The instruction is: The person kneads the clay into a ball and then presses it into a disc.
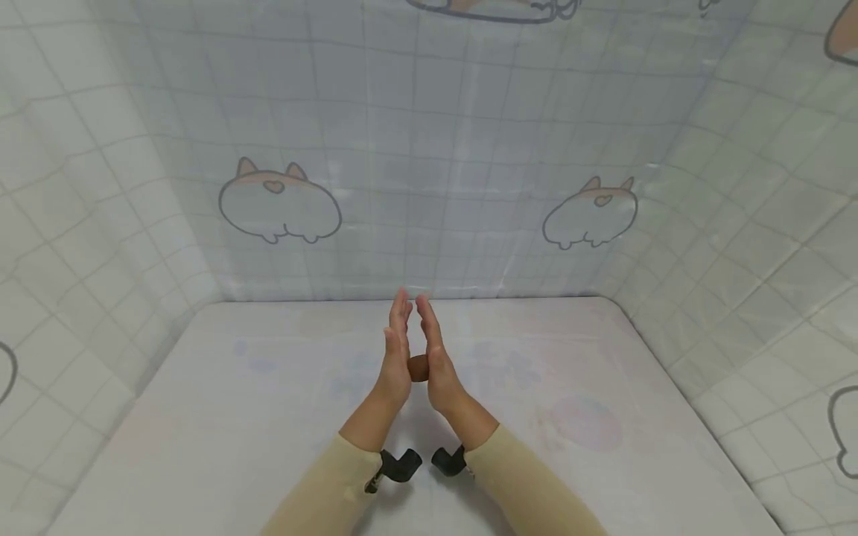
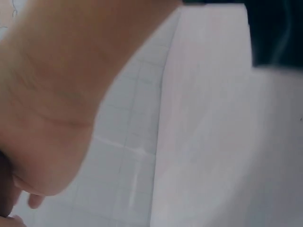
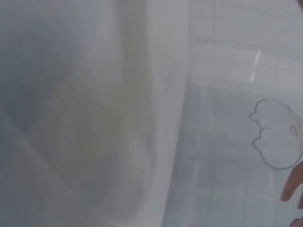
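Observation:
A small brown lump (image 1: 418, 368), smooth and rounded, sits between the two palms in the middle of the head view. My left hand (image 1: 397, 365) presses on its left side and my right hand (image 1: 439, 368) on its right. Both hands have straight fingers pointing forward, tips a little apart. In the left wrist view the heel of the left hand (image 2: 47, 146) fills the left side, with the dark brown lump (image 2: 5, 187) cut off at the edge. Only a few fingers (image 3: 292, 184) show at the right edge of the right wrist view.
A pale, faintly patterned table (image 1: 268, 417) lies under the hands. Behind it hangs a grid-patterned sheet (image 1: 429, 186) with dog drawings, and similar sheets flank both sides. Black wrist mounts (image 1: 402, 466) stick out inward from the cream sleeves (image 1: 328, 484).

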Demonstrator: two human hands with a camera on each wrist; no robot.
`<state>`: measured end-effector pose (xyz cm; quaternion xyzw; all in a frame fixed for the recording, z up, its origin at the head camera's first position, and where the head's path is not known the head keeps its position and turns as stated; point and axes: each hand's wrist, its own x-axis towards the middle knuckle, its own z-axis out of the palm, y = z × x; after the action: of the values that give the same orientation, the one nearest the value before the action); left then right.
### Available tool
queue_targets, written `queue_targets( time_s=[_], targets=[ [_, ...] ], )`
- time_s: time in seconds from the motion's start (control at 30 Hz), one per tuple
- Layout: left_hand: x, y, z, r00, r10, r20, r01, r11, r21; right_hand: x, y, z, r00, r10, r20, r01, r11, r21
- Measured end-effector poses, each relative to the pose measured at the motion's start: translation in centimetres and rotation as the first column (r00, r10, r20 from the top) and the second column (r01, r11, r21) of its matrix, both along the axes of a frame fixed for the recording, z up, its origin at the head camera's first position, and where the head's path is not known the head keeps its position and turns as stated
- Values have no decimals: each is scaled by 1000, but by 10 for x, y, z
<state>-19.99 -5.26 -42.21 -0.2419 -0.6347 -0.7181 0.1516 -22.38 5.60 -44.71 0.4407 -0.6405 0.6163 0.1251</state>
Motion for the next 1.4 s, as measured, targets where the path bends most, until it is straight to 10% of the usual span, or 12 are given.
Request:
queue_targets(
  time_s=[0.4,0.67,1.4],
  targets=[
    [-6,0,-3,990,58,127,-57,998,-9,13,-4,16,998,32,-54,-35,998,-51],
    [-2,2,-10,963,-10,270,38,995,-96,11,-2,25,999,-50,-18,48,994,-101],
    [3,-1,-20,959,-255,125,249,967,63,-22,9,11,973,-219,73,215,975,60]
  ],
)
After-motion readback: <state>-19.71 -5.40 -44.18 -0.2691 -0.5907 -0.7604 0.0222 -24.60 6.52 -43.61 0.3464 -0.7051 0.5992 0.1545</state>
